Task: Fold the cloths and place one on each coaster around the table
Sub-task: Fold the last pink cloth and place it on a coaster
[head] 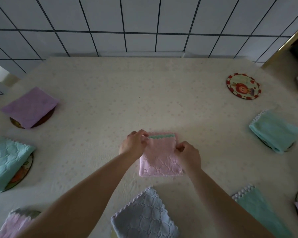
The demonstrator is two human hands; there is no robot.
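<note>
Broadly, the scene is filled by a table (110, 93) under a pale dotted covering, backed by a tiled wall (144, 18). Folded cloths are already seen on coasters around the edge: a purple cloth (30, 106) at far left, a teal cloth (6, 163) below it, and a mint cloth (274, 131) at right. One round red-rimmed coaster (243, 86) at far right is left bare, so that place is judged still to be served. A grey-blue cloth (144, 219) and a green cloth (258, 208) lie near the front edge, seemingly waiting.

At the centre, the pink cloth (159, 157) is lying on the table, partly folded, with a green strip showing along its far edge. Its far left corner is pinched by the left hand (133, 143), and its right edge is gripped by the right hand (189, 155), fingers curled.

For the fold to be done well, the scalloped edges should be brought level before the cloth is pressed flat, and the green strip tucked in or squared off so the packet sits neatly. The crease is best smoothed outward from the middle.

No brand, label or readable writing can be made out; only a cartoon figure is printed on the bare coaster.
</note>
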